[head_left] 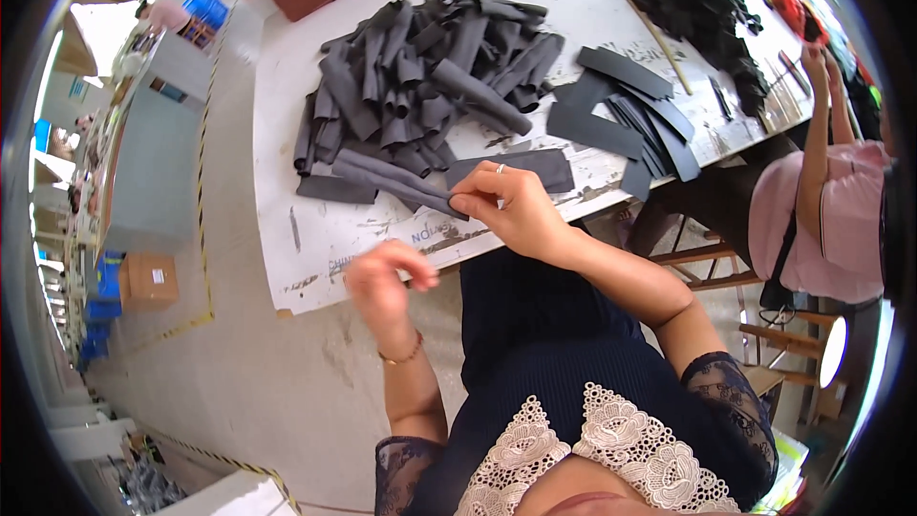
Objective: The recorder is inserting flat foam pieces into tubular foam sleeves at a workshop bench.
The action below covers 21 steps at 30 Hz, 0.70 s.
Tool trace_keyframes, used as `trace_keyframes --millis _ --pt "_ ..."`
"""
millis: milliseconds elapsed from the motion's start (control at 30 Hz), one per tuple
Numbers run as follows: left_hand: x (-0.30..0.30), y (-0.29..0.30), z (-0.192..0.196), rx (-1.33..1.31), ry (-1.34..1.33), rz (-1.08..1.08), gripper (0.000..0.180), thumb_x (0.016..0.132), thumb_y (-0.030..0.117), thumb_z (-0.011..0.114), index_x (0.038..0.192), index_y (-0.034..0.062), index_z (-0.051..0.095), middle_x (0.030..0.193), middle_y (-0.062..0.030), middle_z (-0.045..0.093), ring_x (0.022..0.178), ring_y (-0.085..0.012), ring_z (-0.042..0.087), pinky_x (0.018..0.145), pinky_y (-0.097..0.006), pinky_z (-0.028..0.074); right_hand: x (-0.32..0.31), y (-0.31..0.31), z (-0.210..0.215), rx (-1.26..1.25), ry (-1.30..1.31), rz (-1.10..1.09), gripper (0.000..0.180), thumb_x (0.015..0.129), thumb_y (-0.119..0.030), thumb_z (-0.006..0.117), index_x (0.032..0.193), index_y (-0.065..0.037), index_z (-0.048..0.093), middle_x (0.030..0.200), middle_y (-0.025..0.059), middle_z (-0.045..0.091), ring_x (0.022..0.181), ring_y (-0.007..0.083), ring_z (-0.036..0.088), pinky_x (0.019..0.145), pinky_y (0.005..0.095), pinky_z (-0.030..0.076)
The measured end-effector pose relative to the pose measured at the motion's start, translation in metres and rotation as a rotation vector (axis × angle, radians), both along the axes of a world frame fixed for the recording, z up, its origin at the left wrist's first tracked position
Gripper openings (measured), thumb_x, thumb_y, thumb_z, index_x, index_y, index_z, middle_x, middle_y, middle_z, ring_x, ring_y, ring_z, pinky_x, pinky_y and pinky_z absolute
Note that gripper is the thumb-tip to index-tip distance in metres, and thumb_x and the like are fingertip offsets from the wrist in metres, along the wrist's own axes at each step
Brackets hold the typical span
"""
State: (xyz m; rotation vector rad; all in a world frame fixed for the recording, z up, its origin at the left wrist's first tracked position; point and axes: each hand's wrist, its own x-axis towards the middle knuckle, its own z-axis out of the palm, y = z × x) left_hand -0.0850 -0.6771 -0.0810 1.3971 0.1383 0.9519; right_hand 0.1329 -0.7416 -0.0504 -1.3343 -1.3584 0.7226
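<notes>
Pinching the near end of a grey cloth strip [390, 178], the right hand [521, 214] is above the front part of the white table [283, 263]. Its thumb and forefinger press together on the strip, while the other fingers are bent toward the palm, and one of them wears a ring [500, 169]. The wrist is almost straight, and the right forearm [626, 279] goes from the bent elbow up and to the left, across the table edge.

The left hand [380, 289] is raised at the front edge of the table, apart from the strip. Its fingers are curved toward the right hand, but they are blurred, so I cannot tell whether their tips touch each other. The left forearm [415, 396] rises almost upright from below, with a thin bracelet [403, 352] around the wrist.

The held strip is long and folded narrow; it lies slanting, with its far end close to the front of a big pile of rolled grey pieces [406, 72]. Just behind the right hand, a wider flat piece [540, 170] lies on the table.
</notes>
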Motion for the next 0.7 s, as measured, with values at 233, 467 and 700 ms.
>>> trace_keyframes --millis 233,467,700 --pt "0.085 -0.023 0.001 -0.368 0.042 0.224 0.031 0.100 0.014 0.049 0.118 -0.0094 0.057 0.102 -0.0213 0.066 0.094 -0.0306 0.067 0.086 -0.040 0.056 0.038 -0.035 0.001 -0.251 0.233 0.148 0.015 0.086 -0.011 0.069 0.094 0.001 0.068 0.082 0.0062 0.065 0.071 0.0107 0.059 0.064 0.0268 0.048" --pt "0.108 -0.016 0.011 -0.560 -0.043 0.097 0.040 0.101 0.011 0.043 0.135 -0.0094 0.041 0.119 -0.0259 0.058 0.110 -0.0392 0.060 0.098 -0.050 0.049 0.147 -0.039 -0.034 -0.025 -1.336 -0.407 0.031 0.086 -0.016 0.062 0.110 0.003 0.062 0.097 0.0139 0.065 0.093 0.0227 0.060 0.080 0.0318 0.049" --pt "0.099 -0.009 0.013 -0.548 -0.049 0.154 0.040 0.098 0.002 0.045 0.136 -0.0080 0.042 0.110 -0.0192 0.061 0.105 -0.0360 0.063 0.094 -0.047 0.053 0.151 -0.041 -0.047 0.057 -1.698 -0.175 0.032 0.075 -0.013 0.060 0.101 0.007 0.061 0.090 0.0134 0.064 0.091 0.0248 0.060 0.078 0.0329 0.049"
